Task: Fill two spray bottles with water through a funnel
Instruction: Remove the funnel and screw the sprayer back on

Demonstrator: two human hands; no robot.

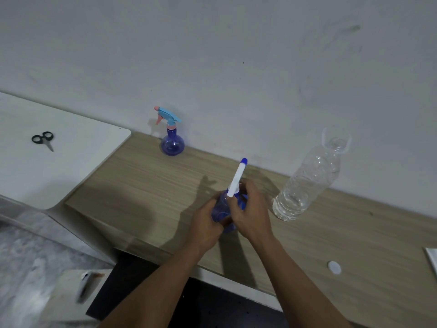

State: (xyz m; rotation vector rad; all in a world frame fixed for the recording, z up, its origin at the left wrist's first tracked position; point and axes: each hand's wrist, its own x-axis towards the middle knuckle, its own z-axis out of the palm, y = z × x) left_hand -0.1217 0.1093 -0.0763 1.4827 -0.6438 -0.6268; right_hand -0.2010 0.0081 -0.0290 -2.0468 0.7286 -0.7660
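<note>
A blue spray bottle (218, 213) stands near the middle of the wooden desk (146, 183). My left hand (205, 223) wraps its round body. My right hand (253, 214) grips its neck, where a white spray head (236, 178) with a blue tip points up and away. A second blue spray bottle (172, 143) with a light-blue and pink trigger head stands against the wall, untouched. At the right stands an uncapped clear water bottle (305, 185), roughly a third full, with a clear funnel (335, 139) sitting in its mouth.
A white bottle cap (334, 267) lies on the desk near the right front. Black-handled scissors (43, 139) lie on a white table (71, 166) to the left. A white object's edge (431, 259) shows at far right. The wall runs close behind the desk.
</note>
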